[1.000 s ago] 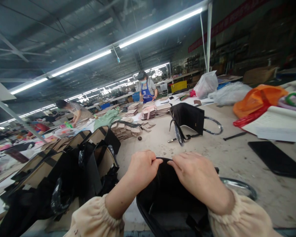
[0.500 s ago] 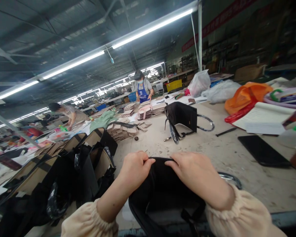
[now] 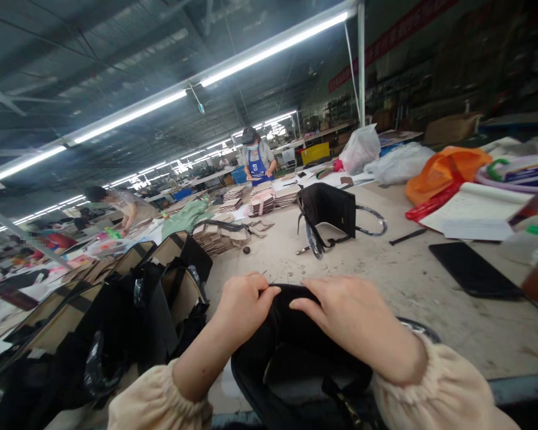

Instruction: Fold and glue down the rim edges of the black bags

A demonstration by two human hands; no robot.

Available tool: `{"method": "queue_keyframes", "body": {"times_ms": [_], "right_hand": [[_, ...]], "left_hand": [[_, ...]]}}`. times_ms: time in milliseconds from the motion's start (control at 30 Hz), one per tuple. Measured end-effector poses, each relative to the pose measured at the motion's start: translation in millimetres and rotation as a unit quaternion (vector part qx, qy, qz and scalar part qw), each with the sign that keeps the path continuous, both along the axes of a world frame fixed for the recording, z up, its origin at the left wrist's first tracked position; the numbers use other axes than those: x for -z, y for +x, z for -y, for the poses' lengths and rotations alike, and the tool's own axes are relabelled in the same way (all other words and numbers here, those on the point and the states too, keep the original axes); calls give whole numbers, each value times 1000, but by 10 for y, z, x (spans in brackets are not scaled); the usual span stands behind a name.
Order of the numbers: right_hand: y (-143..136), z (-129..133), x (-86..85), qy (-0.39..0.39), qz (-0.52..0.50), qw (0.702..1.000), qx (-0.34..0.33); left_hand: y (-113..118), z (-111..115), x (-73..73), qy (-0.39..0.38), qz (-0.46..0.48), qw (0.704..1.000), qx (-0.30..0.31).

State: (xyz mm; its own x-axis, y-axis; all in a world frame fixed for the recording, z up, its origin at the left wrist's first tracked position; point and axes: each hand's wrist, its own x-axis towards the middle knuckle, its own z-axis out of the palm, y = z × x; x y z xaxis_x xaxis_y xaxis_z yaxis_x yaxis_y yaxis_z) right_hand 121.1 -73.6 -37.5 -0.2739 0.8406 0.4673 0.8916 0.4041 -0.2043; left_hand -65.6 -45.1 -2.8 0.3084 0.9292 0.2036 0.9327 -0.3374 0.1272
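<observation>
A black bag (image 3: 305,364) lies open in front of me at the table's near edge. My left hand (image 3: 248,307) pinches its far rim between thumb and fingers. On the same rim, to the right, rests my right hand (image 3: 345,316), its thumb on the inner side and its fingers over the outer side, gripping the edge. A wrapped handle of the bag shows beyond my right wrist. Farther back stands another black bag (image 3: 329,212) with plastic-wrapped handles.
Several black bags with tan lining (image 3: 174,298) crowd the left side. Cut brown pieces (image 3: 219,236) are stacked behind them. On the right are a black phone (image 3: 475,270), an open notebook (image 3: 484,209) and an orange bag (image 3: 446,170). A person in a blue apron (image 3: 259,164) stands across the table.
My right thumb has shifted slightly left along the rim of the bag. The view has moved a little. The person across the table has moved their hands.
</observation>
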Motion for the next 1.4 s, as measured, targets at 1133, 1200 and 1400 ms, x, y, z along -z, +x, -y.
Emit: {"method": "queue_keyframes", "body": {"times_ms": [1133, 1200, 1400], "right_hand": [[5, -130, 49, 33, -14, 998, 51], [13, -131, 52, 36, -12, 998, 52], [16, -127, 56, 35, -10, 998, 57]], "left_hand": [[107, -15, -11, -28, 3, 999, 43], [102, -41, 8, -24, 13, 999, 42], [99, -92, 0, -22, -2, 999, 36]]}}
